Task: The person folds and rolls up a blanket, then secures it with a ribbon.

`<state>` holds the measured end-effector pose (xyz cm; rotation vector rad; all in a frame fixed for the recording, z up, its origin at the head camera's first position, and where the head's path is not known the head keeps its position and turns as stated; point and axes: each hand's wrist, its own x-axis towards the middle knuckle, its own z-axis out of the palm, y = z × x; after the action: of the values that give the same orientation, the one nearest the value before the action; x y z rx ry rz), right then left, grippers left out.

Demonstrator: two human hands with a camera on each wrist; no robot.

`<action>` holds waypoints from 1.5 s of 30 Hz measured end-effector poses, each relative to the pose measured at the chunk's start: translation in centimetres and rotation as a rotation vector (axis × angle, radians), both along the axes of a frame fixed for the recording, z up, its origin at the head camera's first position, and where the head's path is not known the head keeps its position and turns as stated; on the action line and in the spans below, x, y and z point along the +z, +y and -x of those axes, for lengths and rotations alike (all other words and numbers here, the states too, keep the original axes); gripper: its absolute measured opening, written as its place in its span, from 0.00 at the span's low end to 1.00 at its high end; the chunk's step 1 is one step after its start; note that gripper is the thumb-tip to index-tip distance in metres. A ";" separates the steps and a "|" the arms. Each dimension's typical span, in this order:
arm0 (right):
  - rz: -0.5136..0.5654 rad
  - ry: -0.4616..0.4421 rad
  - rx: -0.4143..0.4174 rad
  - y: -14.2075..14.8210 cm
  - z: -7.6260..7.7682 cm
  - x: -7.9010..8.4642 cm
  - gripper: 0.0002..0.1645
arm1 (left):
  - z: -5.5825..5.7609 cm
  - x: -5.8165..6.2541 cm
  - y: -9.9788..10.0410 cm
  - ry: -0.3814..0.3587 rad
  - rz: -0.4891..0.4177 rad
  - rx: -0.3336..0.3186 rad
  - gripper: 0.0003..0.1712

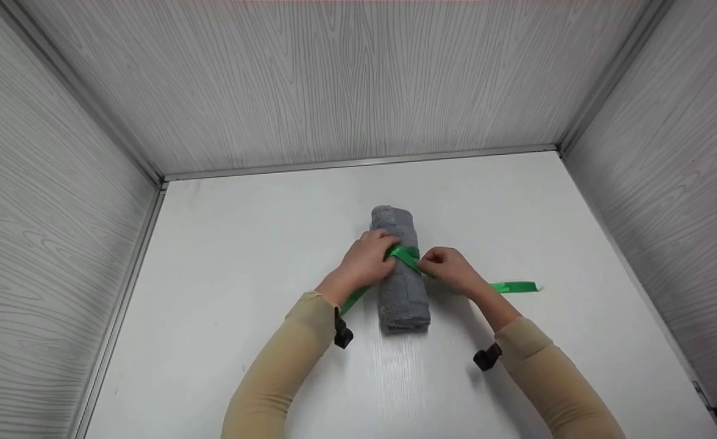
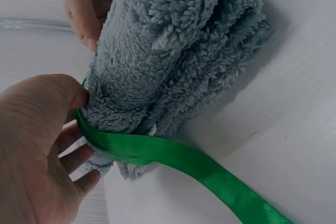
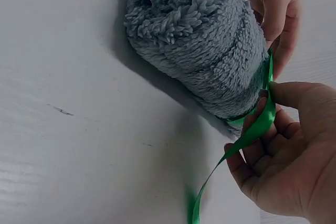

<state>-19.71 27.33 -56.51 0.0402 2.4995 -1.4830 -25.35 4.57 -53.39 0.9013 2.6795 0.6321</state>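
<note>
Green ribbon point(image 1: 406, 258) crosses the rolled towel point(image 1: 402, 296), pinched by left hand point(image 1: 366, 258) and right hand point(image 1: 453, 269); likely mid-tying, the next move wanting a snug pull.

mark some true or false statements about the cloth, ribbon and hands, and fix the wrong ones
1. The ribbon crosses over the cloth. True.
2. The ribbon is red. False: it is green.
3. The right hand pinches the ribbon. True.
4. The cloth is spread out flat. False: it is rolled up.
5. The left hand touches the cloth. True.
6. In the head view, the ribbon trails out only to the right of the cloth. False: it trails out on both sides.
</note>
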 end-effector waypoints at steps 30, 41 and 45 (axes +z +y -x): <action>-0.268 0.050 -0.065 -2.3 1.0 -0.4 0.16 | 0.2 0.6 2.5 -0.165 0.072 0.249 0.21; -0.249 0.141 -0.026 -2.0 1.1 -0.6 0.14 | 0.2 1.1 2.5 -0.138 0.086 0.241 0.13; -0.219 0.241 0.046 -1.8 1.4 -0.6 0.14 | 0.1 1.1 2.5 -0.094 0.109 0.228 0.10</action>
<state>-21.15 25.54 -57.07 -0.1667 2.8237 -1.2568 -25.40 7.11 -52.30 0.5292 2.7226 0.5523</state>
